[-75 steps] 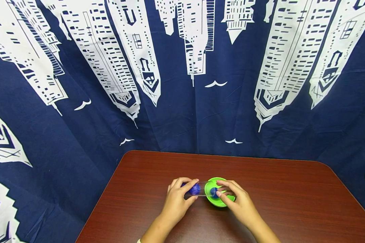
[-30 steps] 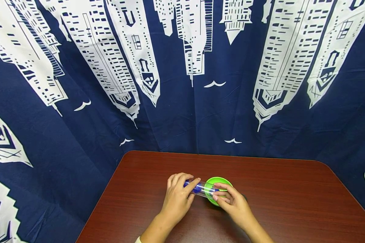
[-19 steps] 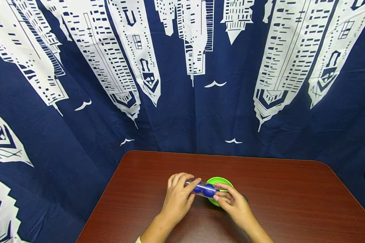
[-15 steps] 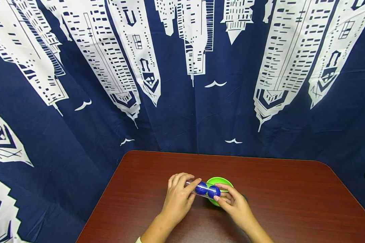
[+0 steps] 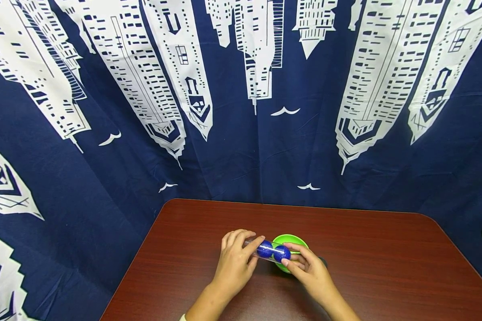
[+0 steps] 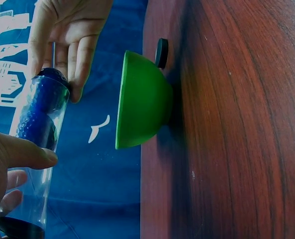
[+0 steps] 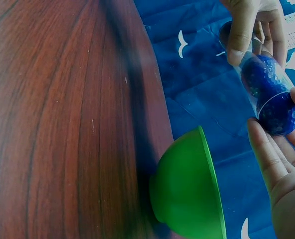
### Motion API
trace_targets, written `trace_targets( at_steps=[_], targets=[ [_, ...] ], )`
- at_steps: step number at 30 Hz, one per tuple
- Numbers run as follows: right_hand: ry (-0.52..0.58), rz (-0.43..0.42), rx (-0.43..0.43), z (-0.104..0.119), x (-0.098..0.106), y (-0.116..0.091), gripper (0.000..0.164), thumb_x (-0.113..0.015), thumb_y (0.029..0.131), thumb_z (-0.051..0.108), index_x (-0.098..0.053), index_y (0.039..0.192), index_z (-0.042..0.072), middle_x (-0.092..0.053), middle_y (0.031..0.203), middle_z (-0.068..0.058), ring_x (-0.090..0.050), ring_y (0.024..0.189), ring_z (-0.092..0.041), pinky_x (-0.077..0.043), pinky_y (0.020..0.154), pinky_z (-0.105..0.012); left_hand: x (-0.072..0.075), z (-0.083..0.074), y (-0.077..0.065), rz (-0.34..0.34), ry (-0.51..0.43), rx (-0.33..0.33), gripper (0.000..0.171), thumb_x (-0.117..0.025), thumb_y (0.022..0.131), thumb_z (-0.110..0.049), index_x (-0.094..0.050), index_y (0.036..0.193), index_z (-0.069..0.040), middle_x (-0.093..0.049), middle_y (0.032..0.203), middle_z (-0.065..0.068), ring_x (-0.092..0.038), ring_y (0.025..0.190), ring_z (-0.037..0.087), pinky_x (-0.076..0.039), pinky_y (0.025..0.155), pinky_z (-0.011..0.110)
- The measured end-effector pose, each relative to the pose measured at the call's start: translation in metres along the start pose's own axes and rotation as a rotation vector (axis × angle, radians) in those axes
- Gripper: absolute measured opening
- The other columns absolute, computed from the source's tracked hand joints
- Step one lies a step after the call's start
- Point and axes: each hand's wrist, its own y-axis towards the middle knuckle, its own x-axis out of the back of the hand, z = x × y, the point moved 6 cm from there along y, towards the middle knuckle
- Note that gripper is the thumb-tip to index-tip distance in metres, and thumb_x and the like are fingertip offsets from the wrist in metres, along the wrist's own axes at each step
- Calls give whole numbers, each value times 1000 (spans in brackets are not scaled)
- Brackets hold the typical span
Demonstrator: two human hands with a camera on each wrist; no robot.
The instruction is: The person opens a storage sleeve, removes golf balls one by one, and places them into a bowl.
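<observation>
My left hand [image 5: 234,258] grips a clear tube [image 6: 35,186] with a black end cap [image 6: 20,228]. Two dimpled blue balls sit together at the tube's right end: an inner ball [image 7: 260,73] and an outer ball [image 7: 281,115] that pokes out past the rim. Thumb and fingers of my right hand [image 5: 311,269] pinch this outer ball at the tube's mouth. Below and behind the tube stands a green bowl [image 5: 291,238] on the table; its inside is mostly hidden by the tube and right hand.
A black disc-shaped cap [image 6: 161,53] lies on the wooden table [image 5: 365,249] beside the bowl, mostly behind my right hand in the head view. A dark blue cloth with white buildings [image 5: 225,169] hangs past the table's far edge.
Earlier the right hand held a ball at the tube's mouth; the balls then shifted left inside, and slid back right against the right fingers. The tube now tilts slightly down to the right.
</observation>
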Motion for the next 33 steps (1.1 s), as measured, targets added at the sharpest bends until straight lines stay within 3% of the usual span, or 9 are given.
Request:
trace_targets(
  at_steps=[16,21,27,33],
  targets=[
    [-34,-29,16,6,2,1,39,-67,95,1,-58,131,-8,-61,119,-29,-70,101,-3,-59,81,-20,-6,4,-6,18,-22,75,62,-91,69,-15,-69,127,-25,-61,120,-4,-53,120,19,-42,104,45],
    [-33,-45,30,8,3,0,37,-67,94,-1,-60,130,-6,-61,121,-20,-70,101,-3,-59,81,-20,-9,5,-8,29,-29,93,64,-92,71,-18,-68,130,-23,-60,121,-4,-53,120,19,-43,105,45],
    [-35,-37,55,11,6,1,37,-66,94,-3,-59,130,-10,-63,120,-11,-70,100,-4,-59,81,-20,-11,8,-10,52,-82,131,57,-91,73,-20,-70,126,-22,-60,121,-3,-54,119,18,-45,102,44],
    [-59,-63,50,13,11,4,36,-68,93,-2,-61,128,-5,-61,119,-9,-68,101,-3,-58,83,-19,-15,14,-14,62,-134,175,58,-91,74,-20,-68,127,-21,-60,121,-3,-54,114,16,-48,98,42]
  ],
)
